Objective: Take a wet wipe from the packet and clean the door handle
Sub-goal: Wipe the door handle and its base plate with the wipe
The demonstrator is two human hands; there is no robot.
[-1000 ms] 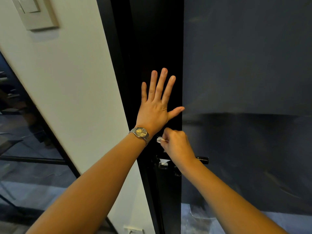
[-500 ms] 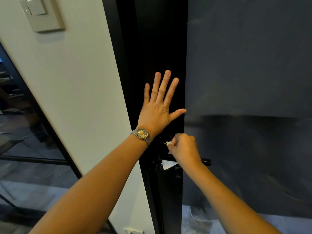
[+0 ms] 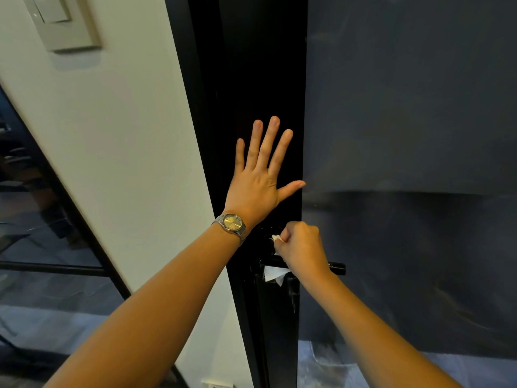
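My right hand [image 3: 303, 249] is closed around a white wet wipe [image 3: 273, 274] and wraps it over the black lever door handle [image 3: 337, 268]. A corner of the wipe hangs below the handle and a small bit sticks out by my thumb. The handle's right end shows past my wrist; the rest is hidden under my hand. My left hand [image 3: 258, 182] lies flat with fingers spread on the black door frame [image 3: 251, 79] just above the handle, a metal watch [image 3: 232, 223] on its wrist. The packet is not in view.
A dark frosted glass door panel [image 3: 405, 121] fills the right side. A white wall [image 3: 117, 135] with a light switch plate [image 3: 60, 22] stands on the left, and beyond it a black-framed glass partition [image 3: 36, 247].
My right hand has moved down and to the right from the lock area onto the handle, and more of the wipe now hangs beneath it. My left hand stays pressed on the frame.
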